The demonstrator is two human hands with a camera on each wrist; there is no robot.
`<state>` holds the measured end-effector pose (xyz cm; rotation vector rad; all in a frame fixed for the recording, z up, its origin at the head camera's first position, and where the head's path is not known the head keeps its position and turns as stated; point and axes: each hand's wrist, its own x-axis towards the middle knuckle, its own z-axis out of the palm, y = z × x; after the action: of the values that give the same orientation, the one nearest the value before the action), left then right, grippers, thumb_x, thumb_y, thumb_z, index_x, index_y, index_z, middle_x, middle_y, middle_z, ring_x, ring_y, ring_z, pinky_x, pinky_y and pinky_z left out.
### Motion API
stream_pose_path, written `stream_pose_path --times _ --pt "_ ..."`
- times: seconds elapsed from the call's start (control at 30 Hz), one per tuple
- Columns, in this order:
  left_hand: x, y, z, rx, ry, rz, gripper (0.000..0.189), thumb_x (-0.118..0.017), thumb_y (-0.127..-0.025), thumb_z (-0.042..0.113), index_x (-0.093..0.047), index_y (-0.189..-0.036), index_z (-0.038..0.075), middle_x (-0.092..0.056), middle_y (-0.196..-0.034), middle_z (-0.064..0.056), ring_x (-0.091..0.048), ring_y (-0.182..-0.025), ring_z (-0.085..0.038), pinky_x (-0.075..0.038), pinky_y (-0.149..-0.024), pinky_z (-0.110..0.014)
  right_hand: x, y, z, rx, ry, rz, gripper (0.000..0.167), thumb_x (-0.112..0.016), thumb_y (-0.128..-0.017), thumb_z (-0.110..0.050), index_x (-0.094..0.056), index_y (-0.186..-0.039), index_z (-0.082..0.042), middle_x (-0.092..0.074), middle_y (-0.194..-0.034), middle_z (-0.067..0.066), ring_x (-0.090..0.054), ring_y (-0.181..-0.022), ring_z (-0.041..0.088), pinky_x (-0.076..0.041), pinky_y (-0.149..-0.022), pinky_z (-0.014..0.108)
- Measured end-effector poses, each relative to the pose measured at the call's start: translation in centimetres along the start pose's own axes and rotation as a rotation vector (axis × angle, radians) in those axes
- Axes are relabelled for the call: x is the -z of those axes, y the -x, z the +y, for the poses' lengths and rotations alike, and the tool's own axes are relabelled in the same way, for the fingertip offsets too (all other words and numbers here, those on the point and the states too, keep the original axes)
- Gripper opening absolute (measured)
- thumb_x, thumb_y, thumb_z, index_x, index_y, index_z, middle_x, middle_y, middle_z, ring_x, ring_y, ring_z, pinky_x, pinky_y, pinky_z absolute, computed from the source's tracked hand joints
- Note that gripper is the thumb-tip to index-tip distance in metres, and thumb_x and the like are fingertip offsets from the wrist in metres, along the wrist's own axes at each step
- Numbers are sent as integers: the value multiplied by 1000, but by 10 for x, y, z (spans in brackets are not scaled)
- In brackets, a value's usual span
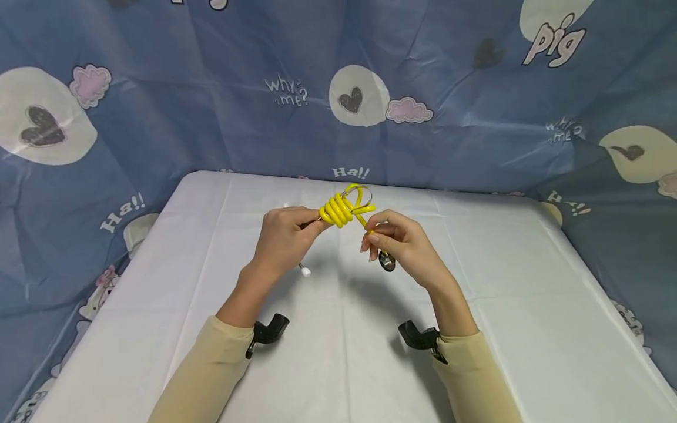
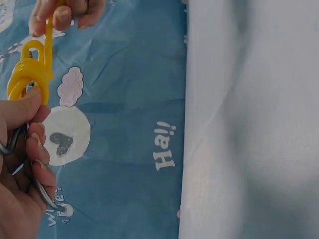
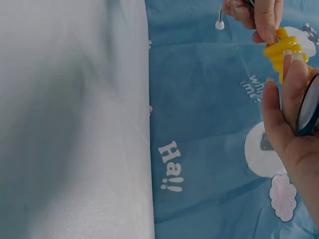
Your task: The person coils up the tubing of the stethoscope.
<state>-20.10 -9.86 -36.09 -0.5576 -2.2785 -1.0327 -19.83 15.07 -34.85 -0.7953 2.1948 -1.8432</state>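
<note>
My left thumb and fingers curl round a bent metal wire [image 2: 46, 196], the thumb tip pressed against the near turns of a yellow cord [image 1: 335, 211] wound into a tight coil. My right thumb and index finger pinch a strand of that cord, my other right fingers bending loosely beneath.

The coil sits between my two hands, above the table. Its long axis runs sideways, from my left fingertips toward the right, the right end tipped slightly away from me. From that end a loop points away and to the right, a short stub points right, and the pinched strand slants back toward me. A dark, shiny disc [image 1: 387, 261] hangs just below my right fingers. One white tip [image 1: 305, 271] of the wire shows below my left hand.

My left hand [image 1: 284, 238] reaches in with its back up, thumb side toward the coil; my right hand [image 1: 401, 238] comes in from the other side, a little nearer me. Both forearms slant inward in cream sleeves [image 1: 471, 364], a black mount [image 1: 271, 329] at each wrist. Beneath lies the white-covered table [image 1: 529, 264].
</note>
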Motion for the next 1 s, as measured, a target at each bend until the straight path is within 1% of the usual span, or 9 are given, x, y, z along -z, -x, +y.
stream_pose_path --times 0.1,0.23,0.37,0.47,0.6,0.67,0.77,0.87,1.0 --pt "1 -2 0 -15 -45 10 11 -79 -85 25 -81 -79 16 -56 -55 5 -34 -45 -9 -27 -46 -25 1 2 -3 22 21 9 11 -58 -99 -9 -66 -106 -5 -69 -87 12 -64 -71 28 -48 -56 28" --pt "0 -2 -1 -30 -108 26 14 -79 -85 23 -78 -75 14 -53 -53 4 -34 -45 -8 -27 -46 -26 2 6 -8 43 8 7 20 -53 -100 -7 -70 -108 -3 -71 -91 8 -67 -76 25 -53 -66 30" --pt "-3 0 -2 -39 -145 24 17 -79 -85 21 -75 -71 13 -55 -54 2 -35 -47 -8 -28 -46 -26 2 8 -10 51 -19 -32 21 -54 -98 -2 -69 -112 3 -73 -96 7 -71 -82 25 -57 -75 35" --pt "-5 2 -1 -55 -151 19 14 -79 -84 21 -77 -74 13 -59 -56 2 -37 -48 -8 -29 -47 -25 2 9 -11 56 -51 -53 20 -57 -97 -1 -67 -112 5 -74 -97 11 -74 -86 29 -58 -84 38" --pt "-9 3 2 -87 -162 8 11 -78 -85 20 -78 -76 13 -63 -60 2 -41 -49 -9 -32 -47 -26 2 9 -13 81 -94 -21 15 -59 -96 0 -65 -109 5 -76 -94 11 -75 -83 30 -57 -89 43" --pt "-12 4 4 -106 -176 0 13 -78 -86 20 -77 -75 13 -64 -62 2 -45 -51 -10 -35 -48 -27 0 8 -14 90 -104 16 12 -60 -96 0 -65 -106 4 -76 -89 8 -75 -79 27 -58 -87 44" --pt "-17 6 5 -132 -210 -1 16 -77 -86 21 -74 -72 14 -65 -63 2 -50 -54 -12 -40 -51 -29 -3 7 -14 95 -92 87 9 -61 -95 1 -63 -103 4 -74 -80 6 -74 -71 25 -60 -78 45" --pt "-19 7 5 -153 -236 17 17 -77 -85 20 -72 -70 15 -66 -63 3 -51 -55 -13 -42 -50 -30 -5 6 -13 77 -37 175 10 -64 -93 -1 -64 -102 5 -70 -70 5 -69 -60 24 -59 -66 43" --pt "-22 8 7 -170 -248 38 18 -77 -86 19 -71 -69 15 -66 -62 3 -50 -53 -12 -40 -48 -28 -8 3 -12 24 54 287 12 -69 -91 -6 -68 -97 3 -63 -61 5 -59 -49 23 -54 -51 38"
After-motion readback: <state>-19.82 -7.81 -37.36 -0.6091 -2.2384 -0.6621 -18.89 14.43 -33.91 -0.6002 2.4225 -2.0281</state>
